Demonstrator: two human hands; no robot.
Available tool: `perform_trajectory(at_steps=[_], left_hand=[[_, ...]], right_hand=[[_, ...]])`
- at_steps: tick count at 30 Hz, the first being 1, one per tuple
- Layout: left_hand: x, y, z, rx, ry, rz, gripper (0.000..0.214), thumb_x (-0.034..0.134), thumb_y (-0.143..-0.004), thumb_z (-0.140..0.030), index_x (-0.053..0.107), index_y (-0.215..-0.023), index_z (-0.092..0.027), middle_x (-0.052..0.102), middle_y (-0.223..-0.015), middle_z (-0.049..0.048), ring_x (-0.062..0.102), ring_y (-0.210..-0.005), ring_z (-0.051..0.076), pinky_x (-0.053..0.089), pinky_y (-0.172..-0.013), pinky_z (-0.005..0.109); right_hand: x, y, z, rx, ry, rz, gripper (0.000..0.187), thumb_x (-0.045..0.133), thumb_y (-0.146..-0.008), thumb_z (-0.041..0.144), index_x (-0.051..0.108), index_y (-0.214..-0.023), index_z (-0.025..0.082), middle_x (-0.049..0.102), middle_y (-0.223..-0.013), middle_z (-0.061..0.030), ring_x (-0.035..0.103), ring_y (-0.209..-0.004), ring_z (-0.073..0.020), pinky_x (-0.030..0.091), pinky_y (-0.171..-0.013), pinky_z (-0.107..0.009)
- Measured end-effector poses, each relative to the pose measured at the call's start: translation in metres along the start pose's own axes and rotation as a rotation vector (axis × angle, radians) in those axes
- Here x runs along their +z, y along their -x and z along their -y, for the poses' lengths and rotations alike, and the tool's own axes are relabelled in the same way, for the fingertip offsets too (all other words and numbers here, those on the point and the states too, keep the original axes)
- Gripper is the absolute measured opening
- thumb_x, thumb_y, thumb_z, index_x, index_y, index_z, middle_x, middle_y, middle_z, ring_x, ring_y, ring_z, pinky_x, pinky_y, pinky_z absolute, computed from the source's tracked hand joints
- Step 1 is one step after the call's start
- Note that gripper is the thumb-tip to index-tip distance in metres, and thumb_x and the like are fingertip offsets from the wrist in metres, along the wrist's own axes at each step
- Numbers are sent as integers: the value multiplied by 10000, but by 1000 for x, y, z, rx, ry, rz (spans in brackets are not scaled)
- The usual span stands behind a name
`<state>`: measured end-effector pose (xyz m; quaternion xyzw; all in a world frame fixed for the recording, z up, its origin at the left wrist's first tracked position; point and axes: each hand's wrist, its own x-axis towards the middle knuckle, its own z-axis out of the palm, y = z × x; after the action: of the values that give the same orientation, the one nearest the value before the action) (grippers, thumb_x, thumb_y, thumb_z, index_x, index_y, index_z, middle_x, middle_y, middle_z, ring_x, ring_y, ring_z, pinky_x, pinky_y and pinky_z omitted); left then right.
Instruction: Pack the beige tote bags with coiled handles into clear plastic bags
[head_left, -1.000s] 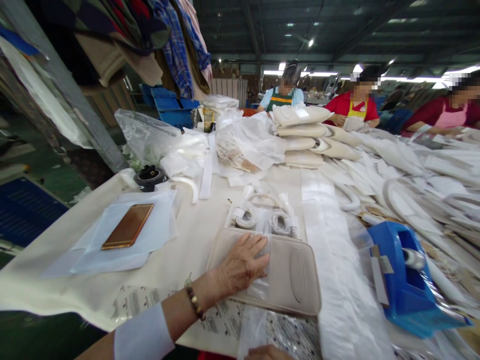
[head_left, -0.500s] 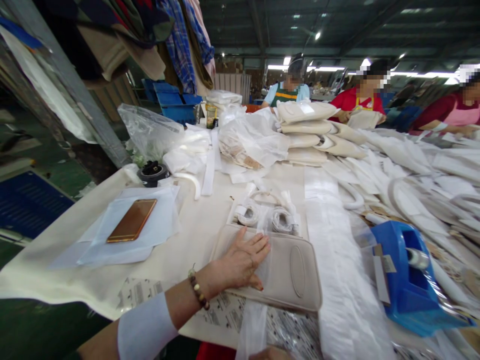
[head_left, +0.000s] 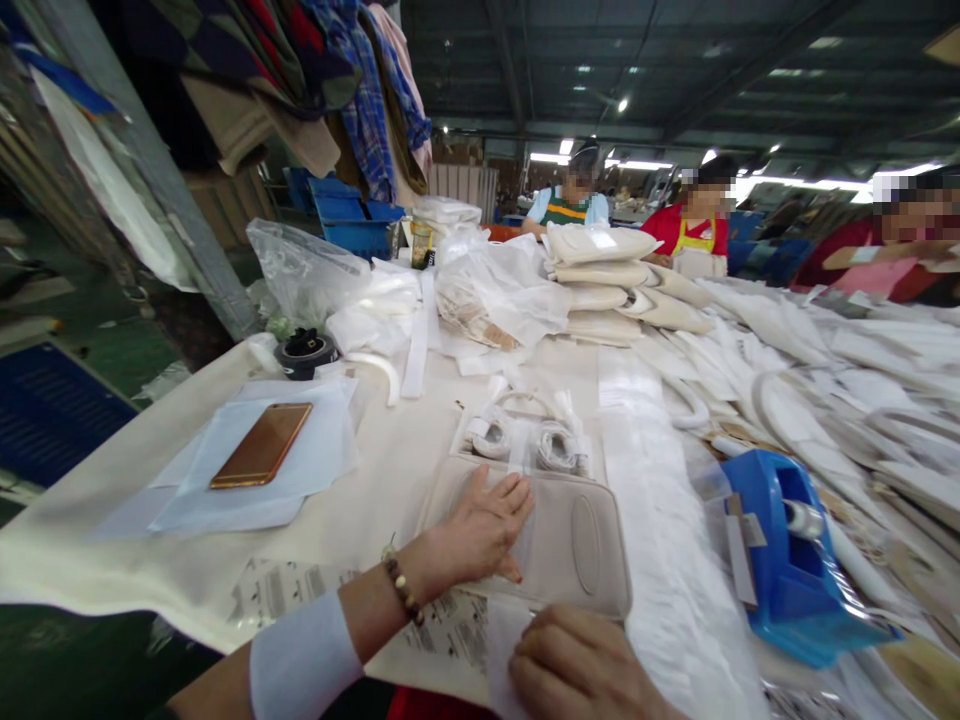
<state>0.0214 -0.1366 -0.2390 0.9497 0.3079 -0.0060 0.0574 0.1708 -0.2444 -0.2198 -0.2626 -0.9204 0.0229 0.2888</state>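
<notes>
A beige bag [head_left: 577, 520] lies flat on the table, with an oval outline stitched or pressed into its right part. My left hand [head_left: 480, 525] rests palm down on it, fingers spread, pressing on a translucent white strip [head_left: 538, 530] that runs across the bag from top to bottom. Above the bag's top edge sit two wrapped coils [head_left: 556, 447] and a handle covered in white wrapping. At the table's front edge my right hand [head_left: 577, 665] is curled closed on the lower end of the strip; its fingertips are hidden.
A blue tape dispenser [head_left: 795, 550] stands at the right, beside a stack of thin white sheets [head_left: 667, 540]. A phone [head_left: 262, 445] lies on pale paper at left. Stacked beige bags [head_left: 600, 245], plastic wrapping and wrapped handles fill the back and right. Co-workers sit beyond.
My right hand has risen into view from the bottom edge, up to the bag's lower edge, with the strip's end. My left hand stays on the bag. The view has shifted slightly.
</notes>
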Motion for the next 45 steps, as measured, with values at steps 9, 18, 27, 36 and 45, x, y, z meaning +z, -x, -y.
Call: perform_trajectory(at_steps=[9, 18, 27, 36, 45], left_hand=[[32, 10, 5, 52, 39, -171, 430, 426, -909, -231, 411, -1330, -144, 440, -1396, 131, 341, -1317, 261, 271, -1071, 542], [36, 13, 14, 112, 112, -168, 346, 402, -921, -256, 506, -1228, -135, 510, -1326, 93, 335, -1319, 200, 248, -1126, 365], [25, 19, 13, 143, 249, -241, 275, 470, -842, -185, 595, -1080, -127, 578, -1225, 103, 408, -1266, 206, 253, -1145, 356], [17, 13, 9, 57, 432, -437, 220, 446, -869, -150, 574, -689, -148, 604, -724, 41, 574, -762, 151, 509, -796, 289], [38, 2, 5, 48, -75, -408, 350, 400, -918, -178, 510, -1228, -60, 569, -1258, 133, 461, -1219, 284, 388, -1008, 427]], right_hand=[[-16, -38, -95, 251, -28, 1, 411, 401, -954, 391, 615, -668, 188, 582, -624, -1, 534, -568, -101, 392, -535, -199], [12, -38, -143, 368, -37, 134, 400, 467, -928, 383, 584, -607, 176, 546, -610, 0, 525, -618, -117, 377, -552, -209], [28, -29, -153, 437, -77, 79, 308, 549, -892, 246, 569, -595, 171, 533, -616, 5, 499, -597, -113, 359, -547, -216], [40, -25, -150, 415, -36, 6, 271, 557, -876, 180, 541, -606, 166, 523, -627, -3, 481, -628, -130, 327, -571, -240], [44, -26, -149, 465, -21, -18, 178, 571, -817, 86, 567, -657, 164, 539, -659, -15, 503, -659, -149, 385, -595, -256]])
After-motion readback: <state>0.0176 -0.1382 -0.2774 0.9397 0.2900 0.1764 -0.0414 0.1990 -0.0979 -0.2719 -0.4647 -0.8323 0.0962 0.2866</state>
